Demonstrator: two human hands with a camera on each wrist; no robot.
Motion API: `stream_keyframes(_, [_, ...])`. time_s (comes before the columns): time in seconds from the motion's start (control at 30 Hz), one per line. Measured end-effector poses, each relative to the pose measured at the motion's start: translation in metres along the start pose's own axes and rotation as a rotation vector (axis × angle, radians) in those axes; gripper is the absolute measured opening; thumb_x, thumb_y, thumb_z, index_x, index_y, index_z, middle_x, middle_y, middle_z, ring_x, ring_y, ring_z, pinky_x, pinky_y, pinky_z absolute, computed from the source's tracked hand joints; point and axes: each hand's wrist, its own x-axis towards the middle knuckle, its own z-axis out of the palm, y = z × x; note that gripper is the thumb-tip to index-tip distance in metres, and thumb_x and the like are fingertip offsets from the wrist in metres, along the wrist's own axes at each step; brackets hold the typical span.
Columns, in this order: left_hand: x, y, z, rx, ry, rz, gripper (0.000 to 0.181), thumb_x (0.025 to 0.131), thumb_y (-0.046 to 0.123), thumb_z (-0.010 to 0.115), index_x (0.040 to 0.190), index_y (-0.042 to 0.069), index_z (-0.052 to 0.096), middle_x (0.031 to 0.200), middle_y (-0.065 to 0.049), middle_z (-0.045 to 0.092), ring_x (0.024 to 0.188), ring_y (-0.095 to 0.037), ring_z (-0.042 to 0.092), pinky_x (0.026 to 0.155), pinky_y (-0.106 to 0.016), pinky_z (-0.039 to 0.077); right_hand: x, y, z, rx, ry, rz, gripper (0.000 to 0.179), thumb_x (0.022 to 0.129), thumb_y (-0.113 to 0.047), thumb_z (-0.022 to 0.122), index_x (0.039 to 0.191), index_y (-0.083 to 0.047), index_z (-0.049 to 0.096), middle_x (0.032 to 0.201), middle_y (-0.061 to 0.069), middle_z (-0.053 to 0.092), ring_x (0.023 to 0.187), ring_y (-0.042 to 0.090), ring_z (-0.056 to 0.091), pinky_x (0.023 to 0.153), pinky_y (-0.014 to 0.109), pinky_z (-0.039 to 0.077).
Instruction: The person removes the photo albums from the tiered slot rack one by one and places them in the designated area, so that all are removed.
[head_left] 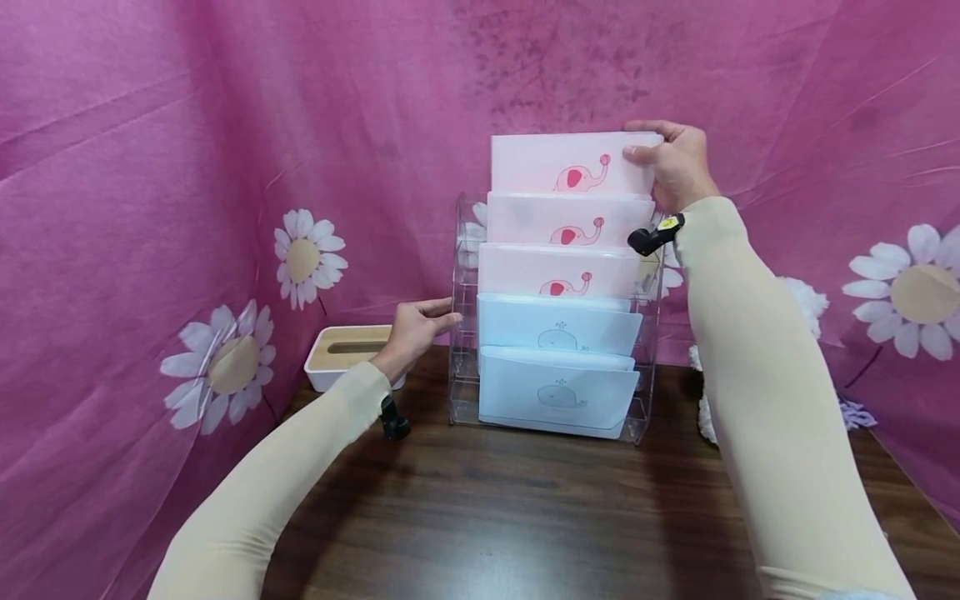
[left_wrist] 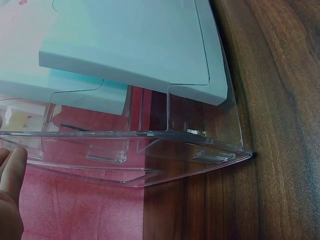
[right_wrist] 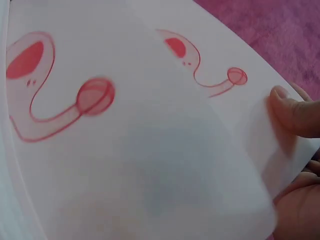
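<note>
A clear tiered file rack [head_left: 648, 367] stands upright on the wooden table, holding pink and blue folders in stepped rows. At the top, my right hand [head_left: 681, 167] pinches the upper right corner of the rearmost pink folder [head_left: 525, 158], thumb in front and fingers behind. This folder bears a red elephant drawing, also visible in the right wrist view beyond a nearer pink folder [right_wrist: 165, 165]. My left hand [head_left: 414, 333] grips the rack's left side panel between thumb and fingers. Lower down sit blue folders [head_left: 510, 396] with whale drawings; the front one leans slightly askew.
A white tissue box [head_left: 322, 379] with a wooden lid is behind the left forearm. White fluffy things [head_left: 806, 300] are partly hidden behind the right arm. Pink flowered cloth [head_left: 390, 125] hangs behind and beside the brown table [head_left: 480, 517].
</note>
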Motion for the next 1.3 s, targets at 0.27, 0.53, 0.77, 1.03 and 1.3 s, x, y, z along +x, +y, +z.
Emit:
stream_keyframes(0.27, [-0.003, 0.0, 0.001, 0.015, 0.004, 0.008, 0.043, 0.088, 0.012, 0.08, 0.129, 0.005, 0.069, 0.128, -0.016, 0.071, 0.112, -0.023, 0.072, 0.09, -0.024, 0.059, -0.01, -0.027, 0.011, -0.042, 0.078, -0.032, 0.047, 0.076, 0.013, 0.08, 0.114, -0.015, 0.078, 0.121, 0.0, 0.073, 0.098, 0.019, 0.073, 0.071, 0.029, 0.064])
stream_keyframes(0.53, [-0.002, 0.002, 0.002, 0.005, 0.007, 0.016, 0.043, 0.088, 0.01, 0.08, 0.129, 0.005, 0.069, 0.127, -0.016, 0.071, 0.114, -0.024, 0.072, 0.089, -0.023, 0.059, -0.014, -0.058, 0.02, 0.042, 0.163, -0.172, 0.045, 0.074, 0.021, 0.076, 0.105, -0.01, 0.08, 0.11, 0.0, 0.074, 0.094, 0.015, 0.07, 0.078, 0.023, 0.062])
stream_keyframes(0.77, [-0.001, 0.003, 0.0, 0.019, 0.008, 0.01, 0.043, 0.088, 0.012, 0.08, 0.129, 0.006, 0.069, 0.128, -0.014, 0.071, 0.113, -0.024, 0.072, 0.09, -0.024, 0.059, -0.019, -0.081, 0.021, 0.217, 0.185, -0.23, 0.043, 0.075, 0.029, 0.068, 0.101, -0.004, 0.079, 0.104, 0.004, 0.073, 0.086, 0.017, 0.07, 0.065, 0.024, 0.061])
stream_keyframes(1.03, [0.0, 0.002, -0.001, 0.026, 0.011, 0.006, 0.045, 0.087, 0.012, 0.08, 0.13, 0.005, 0.069, 0.127, -0.014, 0.072, 0.113, -0.024, 0.072, 0.092, -0.025, 0.059, -0.03, -0.083, 0.021, 0.365, 0.161, -0.155, 0.045, 0.072, 0.029, 0.069, 0.104, -0.001, 0.078, 0.104, 0.008, 0.073, 0.087, 0.023, 0.071, 0.069, 0.03, 0.063])
stream_keyframes(1.3, [-0.001, 0.003, 0.0, 0.038, 0.005, 0.003, 0.043, 0.087, 0.013, 0.081, 0.129, 0.007, 0.07, 0.128, -0.013, 0.072, 0.112, -0.023, 0.073, 0.091, -0.025, 0.059, -0.054, -0.064, 0.026, 0.439, 0.158, -0.108, 0.044, 0.072, 0.026, 0.07, 0.107, 0.0, 0.076, 0.102, 0.011, 0.072, 0.092, 0.024, 0.071, 0.07, 0.032, 0.063])
